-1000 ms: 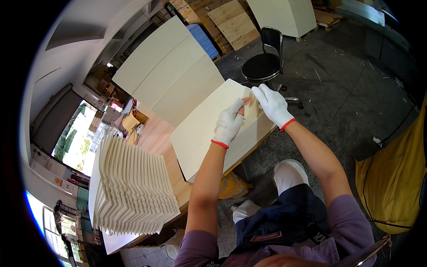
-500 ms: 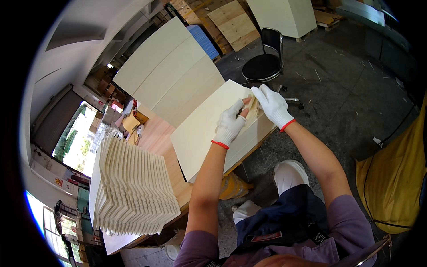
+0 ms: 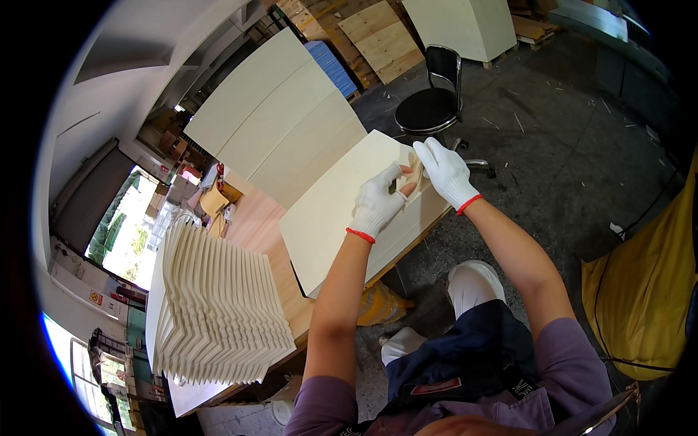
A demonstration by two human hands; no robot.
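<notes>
A thick stack of cream sheets (image 3: 342, 211) lies on the table in front of me. At its right end several sheet edges (image 3: 414, 173) are bent up between my hands. My right hand (image 3: 445, 173), in a white glove with a red cuff, is closed over those edges, its fingers together. In a matching glove, my left hand (image 3: 378, 198) rests on the top of the stack beside them. Its bare thumb and index fingertips are spread, pointing at the raised edges, with a gap between them. Its other fingers are partly hidden.
On the left of the wooden table (image 3: 251, 221) stands a tall pile of folded cream sheets (image 3: 218, 305). Behind the stack rise large cream panels (image 3: 291, 123). A black wheeled chair (image 3: 429, 109) stands beyond my hands, and a yellow cover (image 3: 643, 291) hangs at far right.
My left hand has shifted slightly right, its thumb and index tip moving closer to the bent edges. The right hand has barely moved.
</notes>
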